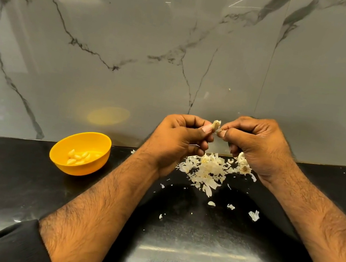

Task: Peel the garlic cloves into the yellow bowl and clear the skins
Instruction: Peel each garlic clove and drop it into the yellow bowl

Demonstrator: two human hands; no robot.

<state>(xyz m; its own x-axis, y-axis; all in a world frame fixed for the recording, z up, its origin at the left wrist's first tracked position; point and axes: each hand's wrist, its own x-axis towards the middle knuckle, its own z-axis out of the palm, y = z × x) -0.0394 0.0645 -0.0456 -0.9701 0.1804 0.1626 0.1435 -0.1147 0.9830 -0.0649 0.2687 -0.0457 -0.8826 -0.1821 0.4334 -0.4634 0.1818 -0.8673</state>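
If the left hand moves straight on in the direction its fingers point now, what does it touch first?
The left hand points toward the right hand; both pinch the small pale garlic clove between them. Past the clove it would meet the right hand's fingertips, probably at once, though depth is uncertain.

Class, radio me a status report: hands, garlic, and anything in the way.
Both hands pinch one garlic clove, left hand, right hand. Peeled cloves in yellow bowl. Skins piled on counter, uncleared.

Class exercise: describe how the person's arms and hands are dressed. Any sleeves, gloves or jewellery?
The left hand and right hand are bare: no gloves, and no rings or watch show. Both forearms are uncovered and hairy. A black sleeve sits pushed up near the left elbow; no sleeve shows on the right arm.
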